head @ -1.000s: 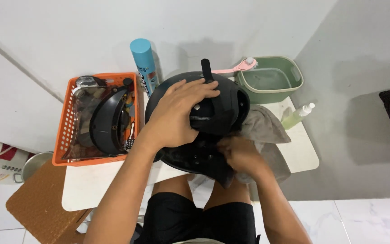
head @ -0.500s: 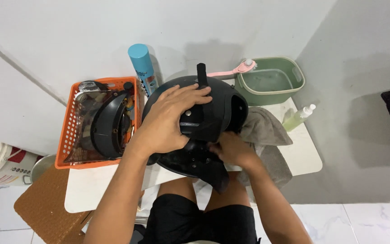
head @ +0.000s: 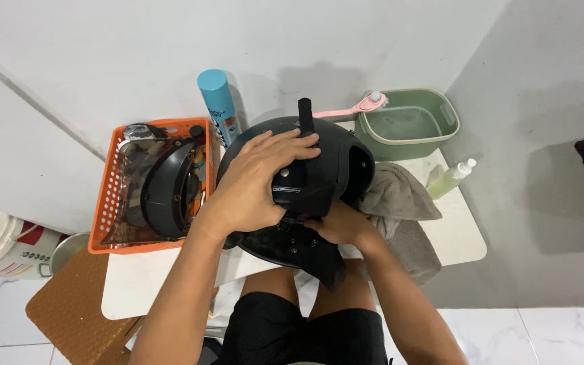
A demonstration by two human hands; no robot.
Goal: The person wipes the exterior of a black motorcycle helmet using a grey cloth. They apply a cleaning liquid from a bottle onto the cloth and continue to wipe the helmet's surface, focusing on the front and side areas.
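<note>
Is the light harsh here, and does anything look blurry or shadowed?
Head view: soft, even light, everything sharp. The blue spray can and black helmet cast faint shadows on the white wall; a darker shadow falls behind the green tub. No glare.
</note>
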